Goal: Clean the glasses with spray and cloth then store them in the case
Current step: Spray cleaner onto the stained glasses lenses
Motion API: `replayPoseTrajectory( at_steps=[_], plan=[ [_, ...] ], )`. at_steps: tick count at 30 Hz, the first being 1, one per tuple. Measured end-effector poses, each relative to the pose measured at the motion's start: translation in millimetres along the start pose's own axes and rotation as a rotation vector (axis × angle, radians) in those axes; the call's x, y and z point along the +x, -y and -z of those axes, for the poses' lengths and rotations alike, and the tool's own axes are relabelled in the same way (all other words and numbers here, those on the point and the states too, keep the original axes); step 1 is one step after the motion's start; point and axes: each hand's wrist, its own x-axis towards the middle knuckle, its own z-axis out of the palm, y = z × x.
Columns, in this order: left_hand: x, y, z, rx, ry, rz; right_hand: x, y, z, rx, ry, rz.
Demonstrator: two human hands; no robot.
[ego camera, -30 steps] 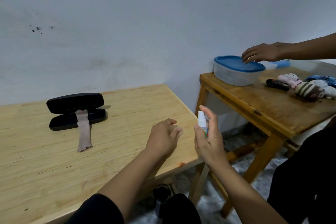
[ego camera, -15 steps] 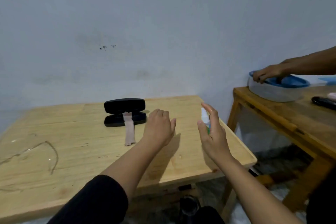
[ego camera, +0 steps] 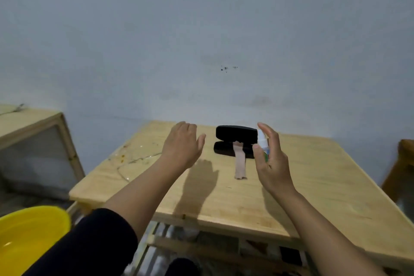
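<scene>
Reaching out over the wooden table (ego camera: 291,197), both bare hands are up in the air, and nearest to us there's a yellow basin (ego camera: 29,235) tucked low on the left, off the table altogether. Moving forward, the left hand (ego camera: 182,144) hangs above the tabletop with fingers relaxed and spread, holding nothing at all. The right hand (ego camera: 270,157) has a small white spray bottle (ego camera: 262,141) tucked against the palm, thumb and fingers wrapped loosely around it, nozzle up top. That bottle looks light and smooth-sided, so a firm wrap around the body makes sense. Just beyond the hands, a pinkish cloth (ego camera: 240,163) trails out of the case and lies flat toward us, soft and limp, easy to pinch at its free end. Behind it sits the black case (ego camera: 235,142), lid standing open, near the far edge by the wall (ego camera: 201,40). Hard shell, probably stiff and light, best steadied by its base. And the glasses themselves? Can't make them out; if they're here, they'd be inside that case, hidden by the dark interior. Thin frames would want a gentle hold at the bridge or temples, never on the lenses. Off to the far left stands another wooden piece of furniture (ego camera: 31,127).
</scene>
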Motion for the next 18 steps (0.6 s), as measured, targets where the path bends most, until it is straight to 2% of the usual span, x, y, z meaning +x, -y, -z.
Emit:
replayPoseTrajectory(
  at_steps=[6, 10, 14, 18],
  plan=[
    [-32.4, 99.1, 25.2, 0.001, 0.009, 0.241, 0.0, 18.4, -60.4, 0.108, 0.094, 0.016],
    [-58.9, 164.8, 28.5, 0.018, 0.027, 0.337, -5.3, 25.5, -95.0, 0.131, 0.166, 0.024],
    [-73.2, 199.4, 20.5, 0.03, 0.033, 0.315, -5.5, 25.5, -118.3, 0.114, 0.191, 0.031],
    [-72.0, 210.1, 6.1, -0.102, 0.011, 0.27, -2.7, 23.3, -132.1, 0.121, 0.21, -0.021]
  ],
)
